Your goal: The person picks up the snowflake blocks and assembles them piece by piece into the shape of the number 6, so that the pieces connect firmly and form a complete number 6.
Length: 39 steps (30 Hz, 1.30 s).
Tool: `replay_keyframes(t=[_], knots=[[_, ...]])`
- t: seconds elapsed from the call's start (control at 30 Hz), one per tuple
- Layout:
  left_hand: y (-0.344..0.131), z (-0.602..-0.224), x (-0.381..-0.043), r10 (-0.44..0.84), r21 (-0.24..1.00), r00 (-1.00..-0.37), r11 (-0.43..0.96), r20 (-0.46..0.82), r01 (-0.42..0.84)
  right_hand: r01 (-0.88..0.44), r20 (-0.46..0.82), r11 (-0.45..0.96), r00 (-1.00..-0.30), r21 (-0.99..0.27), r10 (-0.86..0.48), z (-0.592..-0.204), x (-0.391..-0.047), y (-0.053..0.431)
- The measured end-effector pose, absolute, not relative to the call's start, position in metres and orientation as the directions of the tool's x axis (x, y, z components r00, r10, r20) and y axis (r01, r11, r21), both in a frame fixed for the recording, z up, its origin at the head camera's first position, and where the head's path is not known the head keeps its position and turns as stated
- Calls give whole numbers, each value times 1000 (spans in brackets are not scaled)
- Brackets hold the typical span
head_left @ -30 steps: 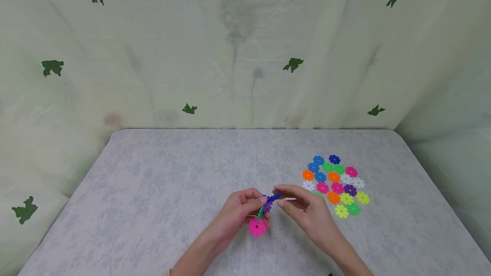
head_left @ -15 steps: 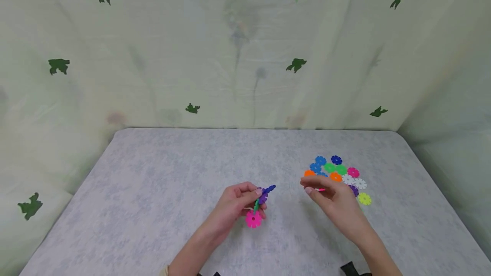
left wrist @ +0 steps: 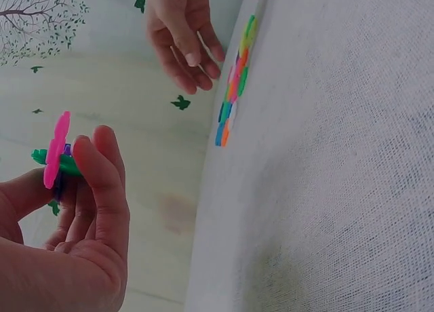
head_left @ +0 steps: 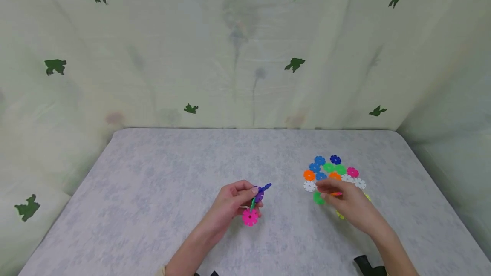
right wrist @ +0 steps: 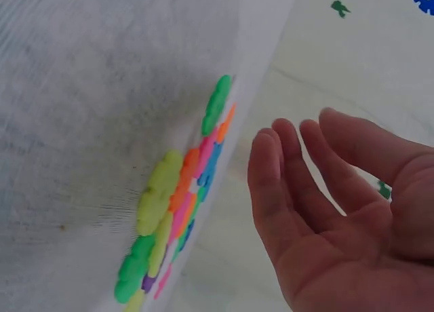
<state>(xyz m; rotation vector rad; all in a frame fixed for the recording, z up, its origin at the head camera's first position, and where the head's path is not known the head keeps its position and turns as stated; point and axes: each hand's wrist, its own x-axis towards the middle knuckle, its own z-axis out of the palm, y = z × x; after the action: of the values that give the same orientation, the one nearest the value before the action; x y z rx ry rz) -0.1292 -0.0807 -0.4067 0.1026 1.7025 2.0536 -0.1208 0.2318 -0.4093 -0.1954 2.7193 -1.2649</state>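
My left hand pinches a small chain of joined notched plastic discs between thumb and fingers. At its lower end hangs a pink disc, joined to a green disc seen edge-on. Above these are a purple disc and a dark blue disc pointing up to the right. My right hand hovers over the near side of the loose disc pile, fingers relaxed and slightly bent. In the right wrist view nothing lies between its fingertips. The hand hides part of the pile.
Loose discs lie flat at the right of the grey table, among them a green disc, a white disc and an orange disc. A pale curtain with leaf prints stands behind the table.
My right hand has let go of the dark blue disc and moved right, over the loose discs. My left hand has shifted slightly left and up with the joined discs.
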Motion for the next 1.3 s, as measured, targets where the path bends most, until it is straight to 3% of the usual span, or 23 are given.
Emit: replay_keyframes(t=[0.37,0.7,1.3], knots=[[-79,-407,-130,389,942,-888,-123,-245,-313,-68,-125,691,-966,-719,-225,-428,-128,242],[-79,-408,-129,391,939,-887,-133,-245,-318,-148,-88,650,-945,-745,-316,-435,-131,247],[-80,-408,-129,398,937,-884,-137,-244,-320,-60,-173,683,-948,-728,-267,-433,-127,239]])
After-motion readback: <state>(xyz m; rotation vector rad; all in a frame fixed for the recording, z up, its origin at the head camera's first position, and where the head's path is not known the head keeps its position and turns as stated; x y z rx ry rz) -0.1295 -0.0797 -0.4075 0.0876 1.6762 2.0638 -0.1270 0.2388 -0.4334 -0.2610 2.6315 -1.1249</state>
